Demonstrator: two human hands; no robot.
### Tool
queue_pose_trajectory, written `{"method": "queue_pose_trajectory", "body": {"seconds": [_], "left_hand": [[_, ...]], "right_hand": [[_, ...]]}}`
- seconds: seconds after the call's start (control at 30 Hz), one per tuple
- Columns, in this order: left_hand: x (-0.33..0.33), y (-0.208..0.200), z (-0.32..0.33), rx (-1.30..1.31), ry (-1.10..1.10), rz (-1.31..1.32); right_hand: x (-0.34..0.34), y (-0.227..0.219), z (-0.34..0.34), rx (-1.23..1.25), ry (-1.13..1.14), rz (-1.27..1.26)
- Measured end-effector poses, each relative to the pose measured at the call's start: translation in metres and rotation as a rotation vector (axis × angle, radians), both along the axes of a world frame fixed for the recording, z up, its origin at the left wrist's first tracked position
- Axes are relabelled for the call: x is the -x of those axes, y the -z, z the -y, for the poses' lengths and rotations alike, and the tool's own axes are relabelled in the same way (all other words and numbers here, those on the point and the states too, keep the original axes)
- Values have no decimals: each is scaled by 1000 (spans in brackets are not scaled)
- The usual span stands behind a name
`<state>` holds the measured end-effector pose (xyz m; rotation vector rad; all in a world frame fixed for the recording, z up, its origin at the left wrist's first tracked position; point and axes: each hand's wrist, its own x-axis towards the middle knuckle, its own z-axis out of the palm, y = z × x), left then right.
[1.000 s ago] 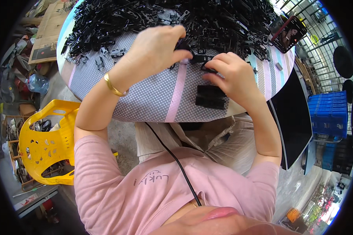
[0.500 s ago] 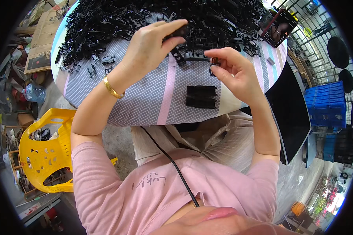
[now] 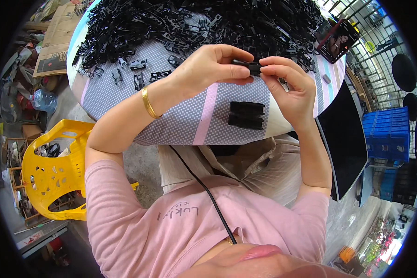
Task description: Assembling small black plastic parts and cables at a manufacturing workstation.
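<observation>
One round table [image 3: 190, 125] with a dotted cloth carries a big heap of black clips [image 3: 194, 23]. Two stacked clips [image 3: 246, 115] lie near its edge. Above them, the left hand [image 3: 208, 69] and right hand [image 3: 287, 83] pinch one small clip [image 3: 251, 67] between fingertips.

You are looking through a single head-worn fisheye camera, facing steeply down over your own chest and forearms onto the round table [image 3: 180, 121], close enough that your left hand [image 3: 208, 69] and right hand [image 3: 289, 83] are sitting mid-frame, while straight edges are bending toward the dark rim.
</observation>
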<state>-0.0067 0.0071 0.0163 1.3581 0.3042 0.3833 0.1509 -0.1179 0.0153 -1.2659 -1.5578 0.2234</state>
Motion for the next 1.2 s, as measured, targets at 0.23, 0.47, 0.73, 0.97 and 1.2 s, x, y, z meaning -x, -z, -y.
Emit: {"method": "queue_pose_trajectory", "body": {"seconds": [0.23,0.47,0.73,0.97,1.2], "left_hand": [[-3,6,6,286,-63,-16],[-2,12,4,243,26,-43],[-1,14,1,291,116,41],[-8,21,14,167,228,-156],[-5,19,13,237,204,-188]], "right_hand": [[5,9,-4,-135,130,315],[11,8,-1,-197,218,573],[-9,5,-11,-240,82,508],[-107,9,-74,-114,633,441],[-121,20,-94,412,586,424]]}}
